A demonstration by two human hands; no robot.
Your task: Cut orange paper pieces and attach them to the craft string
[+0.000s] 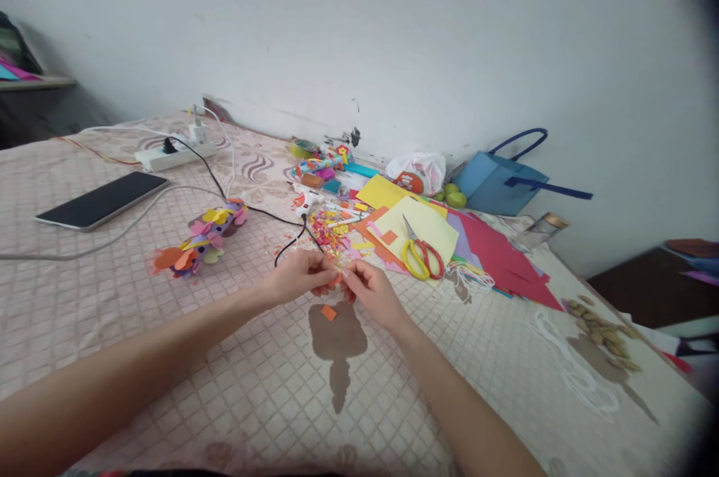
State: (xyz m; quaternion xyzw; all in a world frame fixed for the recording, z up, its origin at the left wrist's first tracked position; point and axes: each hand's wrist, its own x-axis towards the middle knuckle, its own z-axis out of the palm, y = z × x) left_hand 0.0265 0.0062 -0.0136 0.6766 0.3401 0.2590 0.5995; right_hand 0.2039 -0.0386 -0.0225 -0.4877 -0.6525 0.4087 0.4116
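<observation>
My left hand (300, 275) and my right hand (368, 290) meet over the patterned cloth, their fingertips pinched on a small orange piece of paper (338, 279). Most of that piece is hidden by the fingers. Just below them, another orange paper piece (329, 312) lies flat on the cloth. Behind the hands is a pile of colourful paper scraps (329, 230). A white glue gun (305, 201) with a black cord rests beyond the scraps. To the right, scissors (422, 256) with yellow and red handles lie on pale yellow paper (443, 230).
At left are a tablet (104, 200), a white power strip (175, 153) with cables, and a purple roll decorated with paper petals (205, 237). Red paper (505, 256), white string (573, 365), a blue bag (499, 181), a jar (542, 230) and peanuts (604, 331) lie at right.
</observation>
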